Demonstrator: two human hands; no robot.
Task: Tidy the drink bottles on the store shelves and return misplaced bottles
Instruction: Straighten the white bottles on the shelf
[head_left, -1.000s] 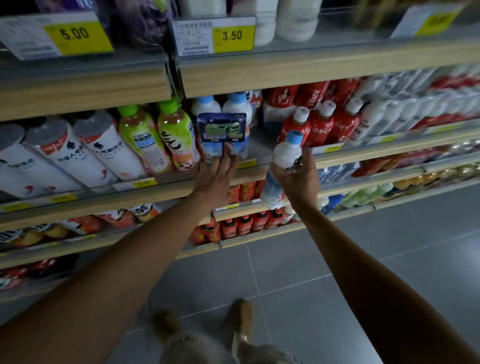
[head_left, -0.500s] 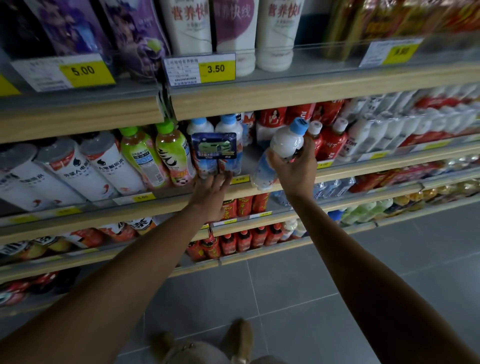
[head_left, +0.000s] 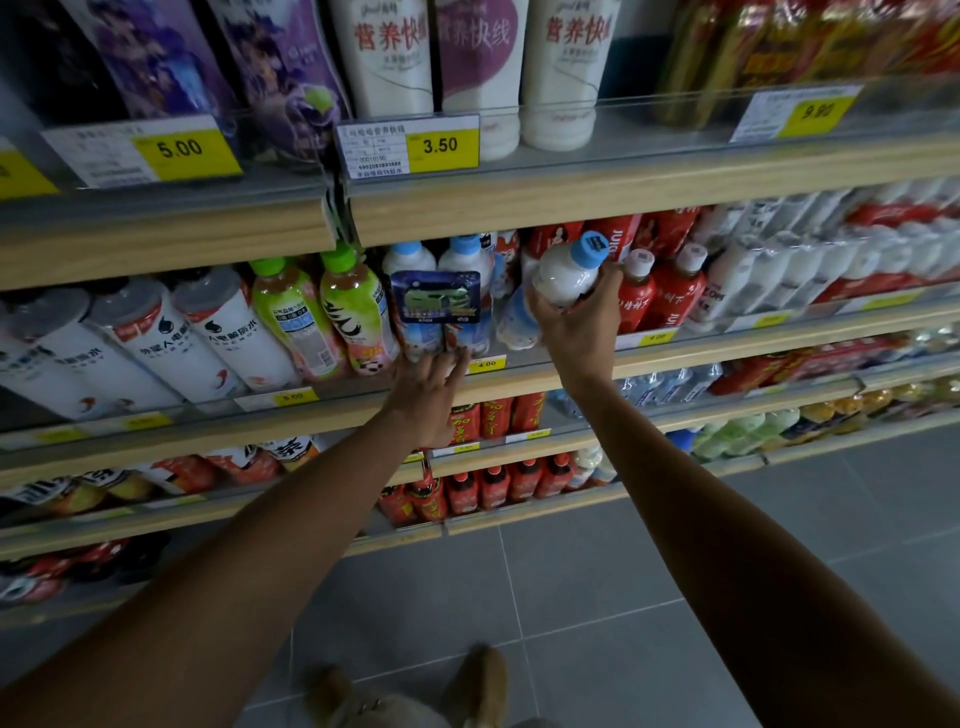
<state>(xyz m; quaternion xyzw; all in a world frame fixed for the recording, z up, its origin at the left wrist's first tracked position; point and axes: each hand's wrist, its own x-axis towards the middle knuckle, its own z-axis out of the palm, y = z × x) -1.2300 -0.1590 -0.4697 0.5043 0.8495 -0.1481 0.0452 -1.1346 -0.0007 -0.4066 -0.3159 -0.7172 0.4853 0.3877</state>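
Observation:
My right hand (head_left: 579, 325) grips a white bottle with a light blue cap (head_left: 563, 275), tilted, held at the front of the second shelf (head_left: 571, 364) beside a gap. Two matching blue-capped white bottles (head_left: 441, 312) stand just left of it, with a dark blue tag hanging in front of them. My left hand (head_left: 428, 387) rests with fingers spread against the base of those two bottles, at the shelf's front rail. Red bottles with white caps (head_left: 660, 296) stand right of the held bottle.
Green-capped juice bottles (head_left: 332, 317) and large white bottles (head_left: 156, 343) fill the shelf to the left. The top shelf (head_left: 623, 182) holds white and purple bottles above yellow price tags. Lower shelves hold red bottles and cans. Grey tiled floor (head_left: 597, 597) lies below.
My right hand has lifted the blue-capped bottle up and rightwards from below the shelf rail to shelf level. My left hand has stayed at the two bottles' base. The view has tilted upward.

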